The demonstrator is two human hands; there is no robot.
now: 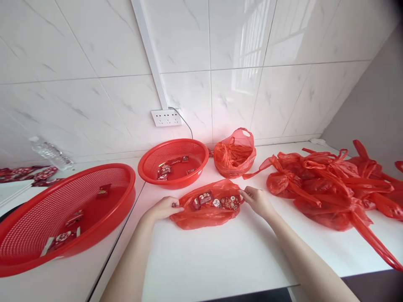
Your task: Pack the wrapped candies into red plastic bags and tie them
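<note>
A red plastic bag (204, 220) lies on the white table in front of me, its mouth spread wide. Inside it show several dark red snack packets (229, 202) with pale printing. My left hand (163, 208) pinches the bag's left edge between thumb and fingers. At the opposite edge, my right hand (255, 200) grips the bag the same way. Behind the bag stands a round red basket (173, 183) with a few packets in it. A second, larger red basket (126, 201) to the left also holds a few packets.
Knotted, filled red bags (333, 184) are heaped on the right. An upright red bag (234, 165) stuffed with red plastic stands near the tiled wall. A clear plastic bottle (52, 153) lies at far left, by more red packets (23, 173). A socket strip (166, 118) is on the wall.
</note>
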